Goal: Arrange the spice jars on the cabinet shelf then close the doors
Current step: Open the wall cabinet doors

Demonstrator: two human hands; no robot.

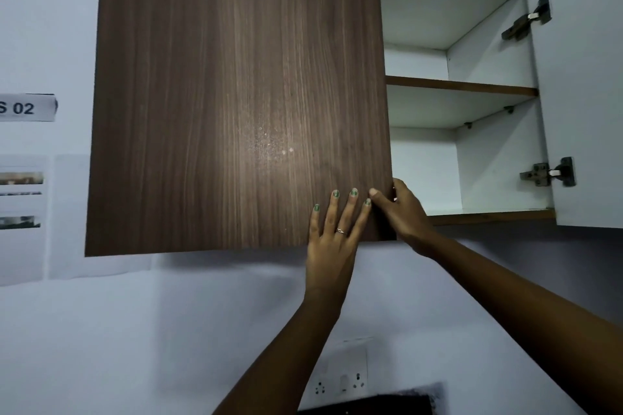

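A white paper label stuck on the wall, at the left edge of the view, reads "S 02" in bold dark letters; the "S" is cut by the frame edge, so more may stand before it. Below it, a printed sheet on the wall carries small pictures and lines of print, too blurred to read. No other text can be read.

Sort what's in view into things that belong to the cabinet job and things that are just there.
Job: brown wood-grain left cabinet door; white open right door; middle shelf; left hand; right hand.
Just there: white wall socket; paper label "02"; printed sheets.
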